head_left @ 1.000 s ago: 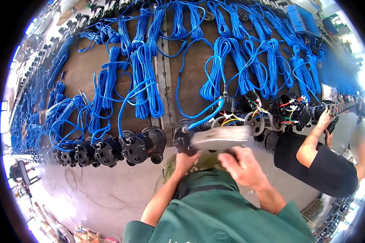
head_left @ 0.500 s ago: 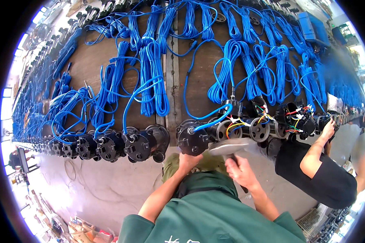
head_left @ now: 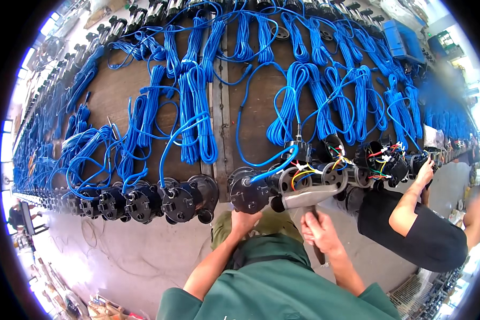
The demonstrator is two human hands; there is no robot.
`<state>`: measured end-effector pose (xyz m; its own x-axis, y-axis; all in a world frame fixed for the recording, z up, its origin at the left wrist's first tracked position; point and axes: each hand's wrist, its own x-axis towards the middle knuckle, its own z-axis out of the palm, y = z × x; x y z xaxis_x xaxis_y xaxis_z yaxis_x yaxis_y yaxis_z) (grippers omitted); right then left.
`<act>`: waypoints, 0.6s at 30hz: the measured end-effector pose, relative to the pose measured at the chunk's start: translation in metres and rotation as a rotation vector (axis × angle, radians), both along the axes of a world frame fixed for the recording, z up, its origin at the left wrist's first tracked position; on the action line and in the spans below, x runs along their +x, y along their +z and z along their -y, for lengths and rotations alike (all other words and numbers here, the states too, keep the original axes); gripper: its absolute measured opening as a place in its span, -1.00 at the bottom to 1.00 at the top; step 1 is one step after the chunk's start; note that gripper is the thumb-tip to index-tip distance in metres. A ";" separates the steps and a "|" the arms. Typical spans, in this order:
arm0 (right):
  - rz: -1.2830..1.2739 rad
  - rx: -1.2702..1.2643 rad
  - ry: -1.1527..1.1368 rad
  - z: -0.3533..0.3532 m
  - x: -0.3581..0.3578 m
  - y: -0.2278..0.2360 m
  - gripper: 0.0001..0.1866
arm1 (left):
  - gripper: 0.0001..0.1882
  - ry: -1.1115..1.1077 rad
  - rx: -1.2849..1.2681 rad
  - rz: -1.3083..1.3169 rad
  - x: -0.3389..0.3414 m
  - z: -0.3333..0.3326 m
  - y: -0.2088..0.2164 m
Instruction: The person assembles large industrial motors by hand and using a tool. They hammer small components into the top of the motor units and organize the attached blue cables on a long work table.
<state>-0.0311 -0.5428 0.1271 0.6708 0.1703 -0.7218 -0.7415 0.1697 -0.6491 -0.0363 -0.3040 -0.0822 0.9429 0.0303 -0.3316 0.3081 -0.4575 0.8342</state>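
Note:
My left hand [head_left: 245,220] grips the lower edge of a black round end cover [head_left: 249,190], its fingers partly hidden beneath it. A thick blue cable [head_left: 274,169] comes out of that cover. My right hand [head_left: 321,231] is closed round the handle of a mallet [head_left: 310,197] with a long, rounded grey head. The mallet head lies just right of the cover, apart from its face, in front of open black housings [head_left: 293,180] with coloured wires. Whether the head touches anything there, I cannot tell.
More black cylindrical units [head_left: 178,201] line the bench edge to the left. Coiled blue cables [head_left: 197,112] cover much of the brown bench top [head_left: 250,120]. A person in a black shirt [head_left: 410,229] works at the right. A blue crate [head_left: 402,41] stands far right.
The mallet head was blurred by motion and now shows sharply, slightly lower and further right. My left hand keeps its hold on the cover. The whole view has shifted a little.

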 end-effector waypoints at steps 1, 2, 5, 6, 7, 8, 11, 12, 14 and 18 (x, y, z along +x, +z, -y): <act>0.040 -0.004 -0.026 0.002 0.004 0.007 -0.64 | -0.44 -0.014 -0.018 -0.022 -0.003 -0.001 -0.006; 0.083 -0.011 -0.017 0.003 0.007 0.011 -0.63 | -0.43 -0.027 -0.035 -0.044 -0.005 -0.003 -0.011; 0.129 -0.029 -0.009 0.005 0.009 0.017 -0.67 | -0.43 -0.041 -0.102 -0.063 -0.004 -0.003 -0.007; 0.121 -0.028 -0.001 0.006 0.006 0.014 -0.68 | -0.44 -0.036 -0.125 -0.063 -0.003 -0.003 -0.005; 0.114 -0.028 0.008 0.007 0.004 0.011 -0.69 | -0.43 -0.011 -0.148 -0.071 -0.004 -0.003 -0.005; 0.114 -0.033 0.022 0.006 0.003 0.009 -0.70 | -0.42 0.016 -0.171 -0.078 -0.005 -0.003 -0.004; 0.110 -0.019 0.036 0.001 0.003 0.000 -0.71 | -0.35 0.081 -0.120 -0.032 -0.009 0.002 -0.012; 0.108 0.001 0.017 -0.005 0.003 -0.006 -0.71 | -0.33 0.098 -0.084 -0.005 -0.009 0.004 -0.018; 0.112 -0.006 0.039 -0.019 0.001 -0.019 -0.73 | -0.32 0.020 0.035 -0.070 -0.010 0.001 -0.034; 0.164 -0.115 0.176 -0.014 0.005 -0.024 -0.76 | -0.34 0.084 -0.019 0.049 -0.005 0.001 -0.015</act>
